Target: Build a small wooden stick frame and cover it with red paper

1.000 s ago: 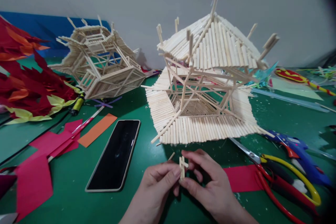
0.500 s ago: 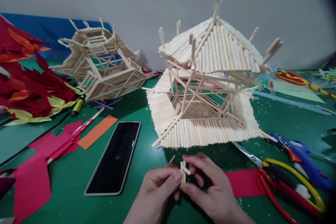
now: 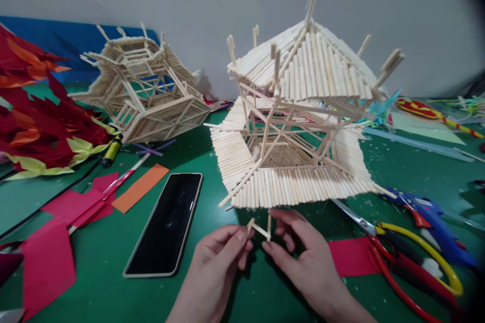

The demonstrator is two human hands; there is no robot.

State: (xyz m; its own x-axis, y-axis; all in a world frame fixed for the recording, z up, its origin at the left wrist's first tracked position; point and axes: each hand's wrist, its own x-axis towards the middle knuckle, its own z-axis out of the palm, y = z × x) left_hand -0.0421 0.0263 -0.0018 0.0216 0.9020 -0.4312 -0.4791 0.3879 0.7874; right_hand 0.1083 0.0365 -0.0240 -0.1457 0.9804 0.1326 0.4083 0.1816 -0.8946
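Observation:
Between thumb and fingers, my left hand (image 3: 225, 252) pinches the left end of a few short wooden sticks (image 3: 260, 230). My right hand (image 3: 303, 255) grips an upright stick (image 3: 269, 227) at its two ends, between index finger and thumb. A slanting stick spans from one hand to the other; whether the pieces are glued together I cannot tell. Just beyond my hands stands a roofed model pavilion (image 3: 288, 186) of wooden sticks, its wide lower skirt nearest to my fingers.
Left of my hands lies a phone (image 3: 164, 227), with orange paper (image 3: 141, 188) and red paper (image 3: 49, 267) further left. Scissors (image 3: 382, 232) and a blue glue gun (image 3: 428, 222) lie to the right, beside red paper (image 3: 354, 257). A second stick model (image 3: 151, 91) stands behind.
My left hand has shifted left, away from my right hand. The small sticks, earlier bunched close together, now spread apart with a slanting one between the hands. The view has shifted slightly.

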